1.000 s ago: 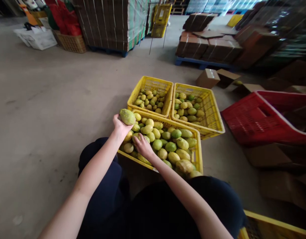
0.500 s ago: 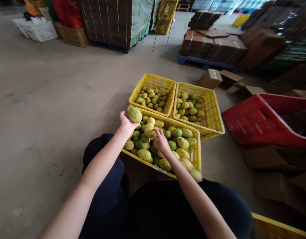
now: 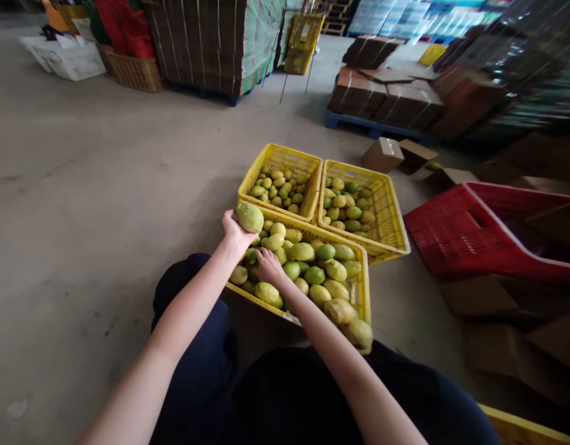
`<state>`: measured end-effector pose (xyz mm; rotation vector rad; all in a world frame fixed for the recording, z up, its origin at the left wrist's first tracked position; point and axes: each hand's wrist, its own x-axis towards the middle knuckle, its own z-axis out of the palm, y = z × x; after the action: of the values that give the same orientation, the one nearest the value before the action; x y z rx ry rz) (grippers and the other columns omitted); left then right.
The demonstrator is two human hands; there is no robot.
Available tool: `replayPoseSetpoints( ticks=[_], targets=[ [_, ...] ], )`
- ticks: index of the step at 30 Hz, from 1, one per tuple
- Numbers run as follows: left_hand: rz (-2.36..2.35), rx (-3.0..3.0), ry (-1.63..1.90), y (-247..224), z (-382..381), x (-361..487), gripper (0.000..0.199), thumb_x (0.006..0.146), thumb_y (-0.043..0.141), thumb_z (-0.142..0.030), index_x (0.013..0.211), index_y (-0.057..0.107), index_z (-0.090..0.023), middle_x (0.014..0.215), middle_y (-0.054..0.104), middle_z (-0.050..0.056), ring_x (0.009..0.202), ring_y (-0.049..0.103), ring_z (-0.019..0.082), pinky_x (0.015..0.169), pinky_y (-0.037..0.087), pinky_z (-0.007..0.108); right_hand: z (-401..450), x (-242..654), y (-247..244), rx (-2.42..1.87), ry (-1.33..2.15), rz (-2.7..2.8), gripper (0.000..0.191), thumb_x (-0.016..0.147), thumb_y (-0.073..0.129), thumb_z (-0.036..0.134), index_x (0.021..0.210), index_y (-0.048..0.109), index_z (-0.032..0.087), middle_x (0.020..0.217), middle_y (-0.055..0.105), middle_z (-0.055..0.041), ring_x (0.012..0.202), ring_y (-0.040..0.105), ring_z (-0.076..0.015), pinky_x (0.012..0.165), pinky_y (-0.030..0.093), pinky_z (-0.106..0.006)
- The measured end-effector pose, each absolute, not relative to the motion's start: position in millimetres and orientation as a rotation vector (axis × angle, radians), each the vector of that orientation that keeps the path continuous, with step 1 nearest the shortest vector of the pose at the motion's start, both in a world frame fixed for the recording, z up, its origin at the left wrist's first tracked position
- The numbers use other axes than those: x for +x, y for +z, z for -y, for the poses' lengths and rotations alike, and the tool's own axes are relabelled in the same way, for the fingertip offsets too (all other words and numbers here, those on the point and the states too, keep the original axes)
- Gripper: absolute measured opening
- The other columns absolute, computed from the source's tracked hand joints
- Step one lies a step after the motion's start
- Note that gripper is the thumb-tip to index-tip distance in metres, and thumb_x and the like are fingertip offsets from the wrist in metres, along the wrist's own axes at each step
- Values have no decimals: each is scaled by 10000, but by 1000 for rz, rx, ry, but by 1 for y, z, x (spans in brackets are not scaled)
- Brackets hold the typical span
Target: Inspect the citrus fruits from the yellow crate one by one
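Note:
A large yellow-green fruit rests in my left hand, whose fingers curl round it above the left end of the nearest yellow crate. That crate is heaped with green and yellow fruits. My right hand reaches down among them, close to a dark green fruit. Its fingers are bent and partly hidden, so what they touch is unclear. Behind stand two more yellow crates, the left one with smaller fruits and the right one partly filled.
To the right are a red crate and brown cardboard boxes. Farther back, stacked cartons sit on a blue pallet. At the back left are a wicker basket and a white bag. A yellow crate edge shows at the lower right.
My right hand has moved left and slightly down across the heap, away from the yellow fruit it was touching. My left hand still holds its fruit. The camera view has shifted slightly.

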<state>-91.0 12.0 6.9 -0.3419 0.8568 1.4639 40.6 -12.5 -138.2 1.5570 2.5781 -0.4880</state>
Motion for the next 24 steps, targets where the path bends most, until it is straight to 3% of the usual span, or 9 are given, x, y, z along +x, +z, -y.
replayPoseSetpoints(
  ticks=[6, 9, 12, 14, 17, 20, 24],
  targets=[
    [-876, -291, 1474, 7, -14, -101, 276, 890, 434, -397, 983, 644, -243, 1038, 691, 67, 979, 668, 247, 756, 561, 347, -6, 2, -158, 1702, -578, -2412, 627, 737, 774, 218, 1312, 535, 149, 1263, 629, -219, 1201, 577, -379, 1031, 380, -558],
    [-876, -295, 1475, 6, -18, -101, 281, 889, 425, -395, 981, 645, -245, 1009, 694, 64, 949, 671, 239, 709, 549, 321, -5, 6, -153, 1813, -652, -2442, 591, 702, 775, 188, 1245, 548, 128, 1247, 624, -224, 1187, 573, -390, 1017, 397, -542],
    [-844, -324, 1466, 4, -20, -98, 295, 883, 435, -386, 998, 656, -228, 989, 697, 72, 932, 675, 249, 678, 549, 321, -4, 21, -137, 1914, -792, -2513, 473, 753, 736, 301, 1170, 548, 178, 1181, 646, -162, 1132, 593, -342, 967, 458, -476],
    [-822, -338, 1458, 4, -20, -95, 309, 877, 444, -388, 1016, 664, -222, 977, 700, 78, 913, 680, 261, 670, 559, 343, -5, 37, -120, 2023, -1173, -2533, 412, 762, 717, 424, 1073, 541, 219, 1037, 673, -99, 1016, 629, -287, 891, 509, -431],
    [-751, -348, 1465, 4, -16, -86, 356, 891, 417, -405, 1038, 672, -204, 922, 695, 85, 861, 695, 260, 663, 574, 353, -5, 69, -84, 2097, -2022, -2384, 466, 711, 683, 578, 966, 492, 237, 883, 662, -42, 858, 650, -239, 801, 545, -404],
    [-609, -344, 1478, 4, -9, -72, 409, 919, 381, -412, 1067, 675, -169, 850, 687, 86, 783, 699, 226, 646, 580, 315, 3, 106, -46, 2098, -2352, -2272, 451, 765, 541, 645, 943, 488, 235, 866, 653, -48, 807, 651, -229, 726, 548, -382],
    [-511, -263, 1415, 4, 2, -49, 404, 931, 391, -417, 1081, 676, -173, 826, 703, 77, 721, 700, 203, 608, 581, 295, 24, 140, -14, 2212, -2832, -1832, 533, 832, 368, 715, 848, 556, 217, 644, 589, -37, 563, 556, -198, 553, 476, -345]
  ],
)
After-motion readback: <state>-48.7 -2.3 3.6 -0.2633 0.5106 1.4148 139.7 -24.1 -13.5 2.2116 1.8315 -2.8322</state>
